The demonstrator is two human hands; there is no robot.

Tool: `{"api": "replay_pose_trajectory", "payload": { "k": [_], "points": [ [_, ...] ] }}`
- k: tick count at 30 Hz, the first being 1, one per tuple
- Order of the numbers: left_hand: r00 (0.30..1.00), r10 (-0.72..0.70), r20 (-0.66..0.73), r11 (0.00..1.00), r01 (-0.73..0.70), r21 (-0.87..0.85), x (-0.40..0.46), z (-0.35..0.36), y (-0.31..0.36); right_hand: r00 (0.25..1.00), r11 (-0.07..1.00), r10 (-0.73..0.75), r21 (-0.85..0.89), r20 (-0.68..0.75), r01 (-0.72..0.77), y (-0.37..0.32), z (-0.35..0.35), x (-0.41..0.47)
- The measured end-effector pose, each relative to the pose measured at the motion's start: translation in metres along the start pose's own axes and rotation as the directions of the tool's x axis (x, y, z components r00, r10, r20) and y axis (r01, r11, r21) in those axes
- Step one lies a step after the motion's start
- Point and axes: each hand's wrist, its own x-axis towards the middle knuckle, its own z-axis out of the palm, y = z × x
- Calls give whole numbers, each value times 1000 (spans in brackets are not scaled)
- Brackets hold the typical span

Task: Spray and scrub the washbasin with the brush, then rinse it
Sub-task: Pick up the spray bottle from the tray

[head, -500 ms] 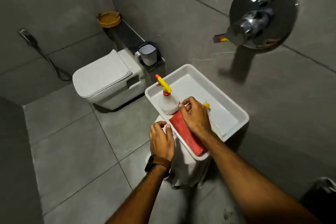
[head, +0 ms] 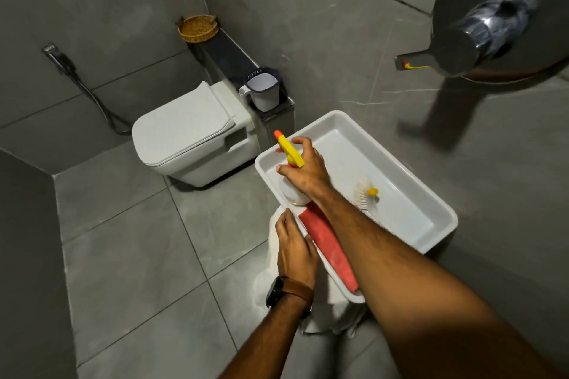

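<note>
A white rectangular washbasin [head: 437, 209] stands below me on a white pedestal. At its left corner stands a white spray bottle [head: 291, 192] with a yellow trigger head and orange nozzle. My right hand [head: 306, 171] is closing around the bottle's neck, fingers curled either side of the trigger head. A white brush with a yellow knob [head: 366, 195] lies inside the basin, free. A red cloth [head: 328, 246] is draped along the near rim, partly under my right forearm. My left hand [head: 294, 251] rests on the basin's near outer edge, holding nothing.
A chrome wall tap [head: 480, 28] juts out at the upper right above the basin. A white toilet [head: 191, 135] sits left of the basin. On the ledge behind it stand a white mug [head: 261, 91] and a wicker basket [head: 197, 28]. Grey floor tiles lie at left.
My right hand left the brush and red cloth and moved left to the spray bottle's neck. The brush now lies uncovered in the basin. My left hand stays on the rim.
</note>
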Motion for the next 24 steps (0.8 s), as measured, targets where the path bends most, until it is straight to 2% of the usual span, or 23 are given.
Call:
{"api": "replay_pose_trajectory", "payload": {
  "k": [4, 9, 14, 17, 24],
  "points": [
    [1000, -12, 12, 999, 12, -32, -1, 1, -1, 999, 999, -14, -29, 49, 16, -4, -4, -10],
    [1000, -12, 5, 997, 13, -71, -11, -11, 15, 993, 948, -53, 307, -104, 83, 5, -25, -45],
    [997, 60, 48, 985, -51, -164, -29, -25, 52, 975, 907, 9, 412, -222, 85, -11, -70, -100],
    [988, 147, 39, 972, -137, -193, -50, -33, 73, 964, 896, 46, 437, -264, 76, -22, -95, -140],
    [940, 312, 139, 932, -274, -238, -122, -52, 121, 912, 866, 49, 472, -408, 165, -45, -156, -247]
  ]
}}
